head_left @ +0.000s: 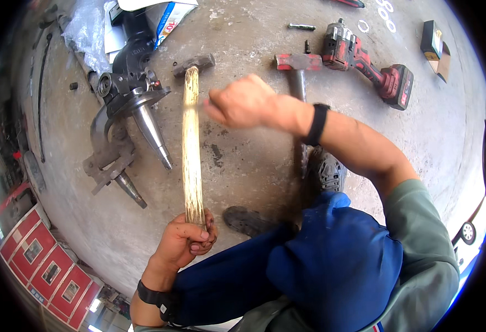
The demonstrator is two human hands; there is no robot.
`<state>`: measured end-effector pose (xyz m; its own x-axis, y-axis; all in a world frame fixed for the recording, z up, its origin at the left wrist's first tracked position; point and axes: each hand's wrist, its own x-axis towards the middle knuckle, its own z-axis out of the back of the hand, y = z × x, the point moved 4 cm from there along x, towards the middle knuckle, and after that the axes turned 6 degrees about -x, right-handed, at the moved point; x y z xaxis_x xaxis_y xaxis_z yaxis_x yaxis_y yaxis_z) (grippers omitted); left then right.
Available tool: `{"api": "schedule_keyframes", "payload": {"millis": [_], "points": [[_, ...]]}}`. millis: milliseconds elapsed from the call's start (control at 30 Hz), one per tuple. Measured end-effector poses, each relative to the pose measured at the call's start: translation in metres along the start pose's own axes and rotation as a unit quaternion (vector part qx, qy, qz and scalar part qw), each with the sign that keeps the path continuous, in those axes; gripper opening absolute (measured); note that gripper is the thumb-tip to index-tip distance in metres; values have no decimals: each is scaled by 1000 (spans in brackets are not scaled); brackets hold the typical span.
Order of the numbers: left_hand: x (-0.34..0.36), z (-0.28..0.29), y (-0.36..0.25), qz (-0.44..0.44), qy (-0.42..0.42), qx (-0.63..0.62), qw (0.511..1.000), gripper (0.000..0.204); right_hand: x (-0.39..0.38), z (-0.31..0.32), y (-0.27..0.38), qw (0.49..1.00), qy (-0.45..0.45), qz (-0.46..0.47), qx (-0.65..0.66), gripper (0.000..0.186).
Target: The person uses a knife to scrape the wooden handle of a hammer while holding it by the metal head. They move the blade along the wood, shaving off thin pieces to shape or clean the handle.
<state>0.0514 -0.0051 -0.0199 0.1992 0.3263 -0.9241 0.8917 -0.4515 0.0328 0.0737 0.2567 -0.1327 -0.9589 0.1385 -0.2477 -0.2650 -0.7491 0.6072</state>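
A sledgehammer with a pale, yellow-streaked wooden handle (191,155) lies upright in the view, its dark steel head (201,63) at the far end. My left hand (183,241) is wrapped round the near end of that handle. Beside the handle's upper part, just below the head, is my right hand (244,103), closed in a fist and blurred. Something small and greyish shows faintly between its fingers and the wood, too smeared to name. Both wrists wear black bands.
Left of the hammer lie steering knuckles with a shiny spindle (150,130). A red-headed sledgehammer (298,62), a cordless impact wrench (340,48) and a metal extension bar (301,26) are at the far right. Farther right is a small black box (432,40). Plastic wrap (88,33) sits far left.
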Motion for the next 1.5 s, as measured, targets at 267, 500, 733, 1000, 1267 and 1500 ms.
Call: {"api": "schedule_keyframes", "payload": {"millis": [267,500,733,1000,1267,1500], "points": [[-2,8,1,6,22,-59,998,30,-19,-14,31,996,-1,68,60,42],[-2,9,-10,10,38,-59,997,28,23,-17,-11,997,-68,-37,2,40],[-6,14,-5,70,31,-45,996,31,26,-37,-57,991,-89,-100,22,43],[-11,21,-2,75,4,-2,997,34,25,-29,-49,988,-112,-96,43,43],[-14,26,-4,81,-9,-3,997,34,29,-19,-51,993,-42,-107,13,48],[-10,27,-2,73,-14,15,997,34,12,-41,-33,992,-103,-56,38,36]]}}
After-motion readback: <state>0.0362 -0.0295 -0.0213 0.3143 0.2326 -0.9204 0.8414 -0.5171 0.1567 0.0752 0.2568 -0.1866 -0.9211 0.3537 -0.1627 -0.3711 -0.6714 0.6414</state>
